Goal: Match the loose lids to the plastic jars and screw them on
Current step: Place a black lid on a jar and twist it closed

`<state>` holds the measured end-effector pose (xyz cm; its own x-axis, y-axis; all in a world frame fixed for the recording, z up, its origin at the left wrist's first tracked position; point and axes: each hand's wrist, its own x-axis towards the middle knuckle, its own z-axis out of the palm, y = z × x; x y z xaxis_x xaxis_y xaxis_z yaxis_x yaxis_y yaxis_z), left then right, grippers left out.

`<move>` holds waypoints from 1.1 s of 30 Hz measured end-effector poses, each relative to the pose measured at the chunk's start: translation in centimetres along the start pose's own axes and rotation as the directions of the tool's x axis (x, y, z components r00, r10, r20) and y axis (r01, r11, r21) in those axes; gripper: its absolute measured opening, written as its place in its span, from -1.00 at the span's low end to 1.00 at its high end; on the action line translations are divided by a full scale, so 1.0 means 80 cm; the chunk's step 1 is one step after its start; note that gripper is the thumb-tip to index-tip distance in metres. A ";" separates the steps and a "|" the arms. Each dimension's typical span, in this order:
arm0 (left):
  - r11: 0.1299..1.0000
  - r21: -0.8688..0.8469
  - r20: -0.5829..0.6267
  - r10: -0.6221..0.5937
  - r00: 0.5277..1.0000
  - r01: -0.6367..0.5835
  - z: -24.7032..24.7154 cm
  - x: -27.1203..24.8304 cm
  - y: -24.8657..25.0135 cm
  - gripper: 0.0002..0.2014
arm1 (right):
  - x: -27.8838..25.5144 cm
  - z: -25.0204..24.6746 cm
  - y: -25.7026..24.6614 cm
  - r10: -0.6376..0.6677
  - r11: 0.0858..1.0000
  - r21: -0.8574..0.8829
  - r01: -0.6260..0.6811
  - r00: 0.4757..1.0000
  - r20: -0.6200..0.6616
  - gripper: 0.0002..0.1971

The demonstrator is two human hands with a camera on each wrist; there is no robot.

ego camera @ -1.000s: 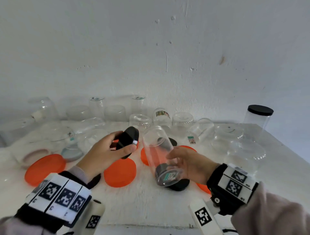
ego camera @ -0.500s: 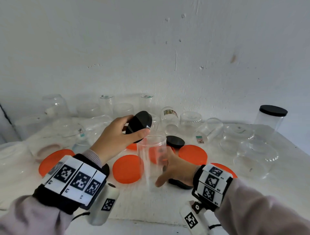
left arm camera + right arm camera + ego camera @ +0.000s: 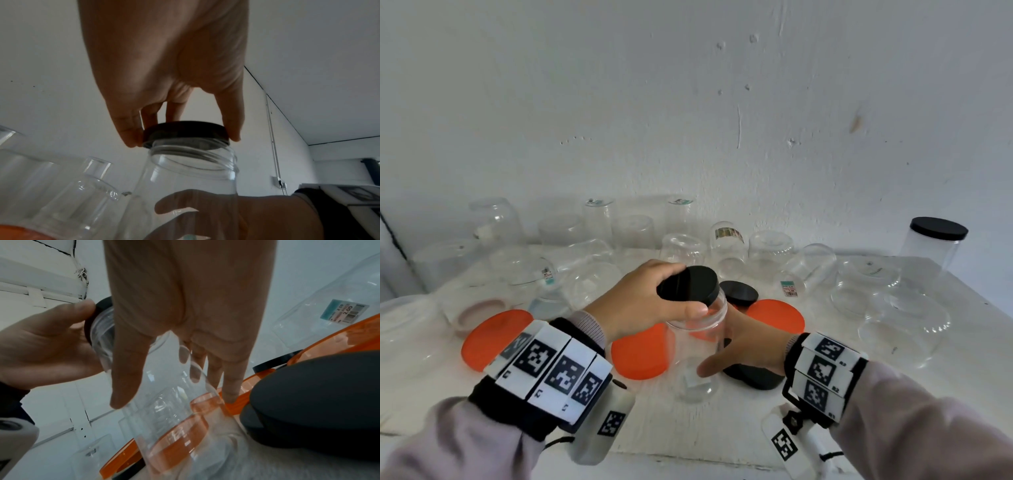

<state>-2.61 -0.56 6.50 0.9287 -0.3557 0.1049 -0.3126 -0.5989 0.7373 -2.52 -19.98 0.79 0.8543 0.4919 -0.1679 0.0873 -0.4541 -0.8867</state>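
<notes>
A clear plastic jar stands upright on the white table near its front. My right hand wraps it from the right, thumb in front and fingers behind. My left hand grips a black lid by its rim and holds it on the jar's mouth. In the left wrist view the black lid sits slightly tilted on the neck of the jar, with the threads showing below it. The right wrist view shows my fingers and thumb spread round the jar.
Several clear lidless jars stand upside down along the back wall and both sides. Orange lids and two black lids lie around the held jar. A tall jar with a black lid stands back right.
The jar went from tilted in my right hand to upright on the table. My left hand carried the black lid rightward and down onto the jar's mouth.
</notes>
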 end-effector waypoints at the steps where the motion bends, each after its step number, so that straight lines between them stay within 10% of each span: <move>1: 1.000 0.007 0.008 0.001 1.000 -0.001 0.003 0.002 0.000 -0.30 | 0.000 0.000 0.000 -0.002 1.000 -0.008 0.002 1.000 0.004 0.12; 12: 0.994 0.104 0.042 0.039 0.998 -0.043 0.014 0.002 -0.001 -0.01 | 0.003 -0.004 0.006 0.045 0.996 -0.076 -0.044 0.999 0.011 0.11; 22: 0.935 -0.350 0.032 -0.042 0.999 0.051 0.048 -0.012 -0.049 0.31 | -0.012 -0.064 -0.058 -0.055 0.973 -0.222 0.054 0.998 0.005 0.07; 33: 0.907 -0.421 -0.020 -0.002 1.000 -0.006 0.071 -0.016 -0.056 -0.01 | 0.015 -0.036 -0.154 0.145 0.549 -0.833 0.064 0.974 0.171 -0.19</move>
<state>-3.50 -1.49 -0.72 0.9333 -0.3397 0.1167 -0.2056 -0.2391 0.9490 -1.05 -15.93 12.79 0.7576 0.5403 -0.3662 0.5298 -0.8367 -0.1387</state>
